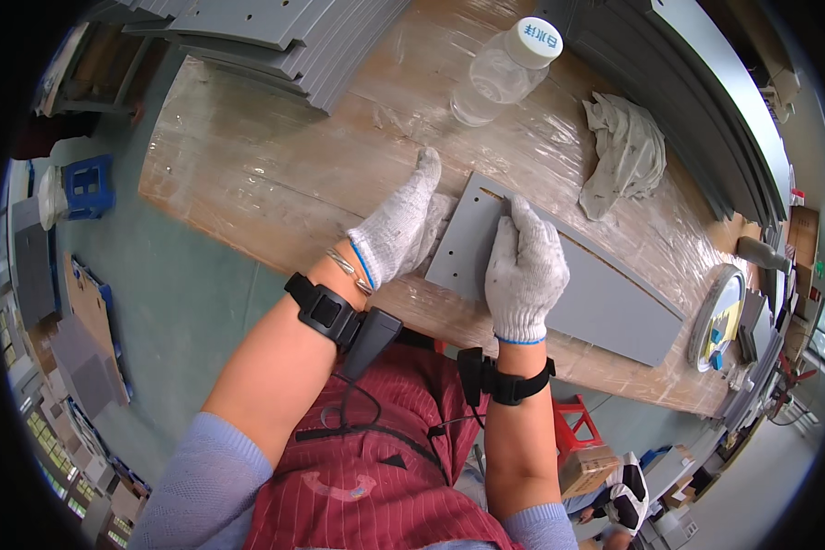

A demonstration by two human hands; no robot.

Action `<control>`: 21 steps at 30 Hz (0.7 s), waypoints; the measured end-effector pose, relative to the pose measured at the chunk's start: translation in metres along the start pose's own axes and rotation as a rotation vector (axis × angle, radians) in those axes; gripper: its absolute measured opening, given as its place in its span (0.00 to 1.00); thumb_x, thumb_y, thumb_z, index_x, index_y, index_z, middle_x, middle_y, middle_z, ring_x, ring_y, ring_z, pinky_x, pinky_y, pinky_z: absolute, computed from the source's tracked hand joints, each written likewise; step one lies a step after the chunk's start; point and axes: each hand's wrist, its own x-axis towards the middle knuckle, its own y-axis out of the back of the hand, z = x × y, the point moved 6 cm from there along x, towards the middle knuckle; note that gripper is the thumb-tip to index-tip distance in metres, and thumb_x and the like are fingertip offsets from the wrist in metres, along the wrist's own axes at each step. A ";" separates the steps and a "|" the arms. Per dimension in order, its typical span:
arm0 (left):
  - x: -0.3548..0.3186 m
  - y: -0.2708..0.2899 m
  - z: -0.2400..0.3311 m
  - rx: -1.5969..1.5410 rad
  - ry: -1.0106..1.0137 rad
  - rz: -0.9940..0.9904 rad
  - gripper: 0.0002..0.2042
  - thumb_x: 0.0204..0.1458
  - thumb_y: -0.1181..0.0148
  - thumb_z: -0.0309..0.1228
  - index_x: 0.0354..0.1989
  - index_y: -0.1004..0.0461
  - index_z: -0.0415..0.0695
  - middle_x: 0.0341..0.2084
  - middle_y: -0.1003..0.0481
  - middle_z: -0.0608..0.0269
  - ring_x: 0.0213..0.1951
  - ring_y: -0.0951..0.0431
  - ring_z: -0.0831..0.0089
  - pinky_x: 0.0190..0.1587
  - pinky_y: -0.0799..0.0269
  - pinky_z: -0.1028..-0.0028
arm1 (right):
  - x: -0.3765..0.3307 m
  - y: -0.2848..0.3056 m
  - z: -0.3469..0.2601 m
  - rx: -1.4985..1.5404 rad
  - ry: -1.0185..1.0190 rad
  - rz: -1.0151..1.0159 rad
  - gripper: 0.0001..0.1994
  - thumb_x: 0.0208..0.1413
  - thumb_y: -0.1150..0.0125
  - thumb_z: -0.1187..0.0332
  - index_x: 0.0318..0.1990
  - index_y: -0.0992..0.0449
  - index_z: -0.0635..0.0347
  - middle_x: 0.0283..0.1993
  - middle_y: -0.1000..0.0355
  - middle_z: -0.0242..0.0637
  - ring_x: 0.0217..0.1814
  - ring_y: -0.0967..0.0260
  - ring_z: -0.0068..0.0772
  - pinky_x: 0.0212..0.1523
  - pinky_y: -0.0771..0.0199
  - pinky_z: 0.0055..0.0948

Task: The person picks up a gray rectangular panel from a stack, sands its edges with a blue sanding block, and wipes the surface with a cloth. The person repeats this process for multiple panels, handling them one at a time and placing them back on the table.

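Observation:
A grey tapered panel (596, 307) lies on the plastic-covered worktable, small holes at its wide left end and a rough brown line along its far edge. My right hand (527, 270), in a white knit glove, rests on the panel near that end with its fingers stretched forward. Beside the panel's left edge is my left hand (394, 225), gloved alike, turned on its side with an extended digit pointing away from me. A darker grey patch shows between this hand and the panel; whether it is soiled glove or cloth I cannot make out.
Stacked grey panels (330, 69) stand at the far left, and more long grey panels (706, 101) at the far right. A clear bottle (490, 82) with a white lid and a crumpled rag (623, 151) lie beyond my hands. A round container (717, 321) sits at the right.

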 end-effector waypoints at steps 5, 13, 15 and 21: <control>-0.001 0.000 0.000 0.025 -0.006 -0.152 0.47 0.60 0.64 0.70 0.65 0.37 0.33 0.60 0.29 0.50 0.59 0.28 0.62 0.64 0.34 0.67 | -0.007 -0.017 -0.033 -0.117 0.250 -0.354 0.12 0.53 0.35 0.69 0.46 0.19 0.49 0.31 0.25 0.37 0.30 0.24 0.43 0.30 0.24 0.38; 0.004 0.010 -0.004 0.034 -0.008 -0.108 0.44 0.60 0.63 0.68 0.65 0.35 0.36 0.58 0.27 0.49 0.58 0.27 0.61 0.63 0.32 0.65 | 0.000 -0.012 -0.037 -0.083 0.205 -0.320 0.11 0.54 0.35 0.74 0.45 0.18 0.54 0.33 0.23 0.42 0.31 0.23 0.46 0.34 0.23 0.37; 0.008 0.016 -0.004 0.047 -0.015 -0.080 0.42 0.60 0.62 0.68 0.62 0.32 0.37 0.55 0.26 0.51 0.55 0.26 0.64 0.60 0.30 0.66 | 0.006 -0.007 -0.025 -0.012 0.159 -0.206 0.10 0.53 0.35 0.74 0.44 0.18 0.54 0.31 0.24 0.40 0.29 0.24 0.46 0.31 0.23 0.39; 0.008 0.011 -0.003 0.040 -0.008 -0.052 0.45 0.58 0.60 0.72 0.58 0.29 0.34 0.48 0.22 0.54 0.49 0.25 0.69 0.53 0.28 0.68 | -0.042 -0.001 -0.048 -0.098 0.343 -0.462 0.14 0.49 0.35 0.71 0.45 0.20 0.49 0.26 0.30 0.35 0.27 0.27 0.43 0.28 0.28 0.42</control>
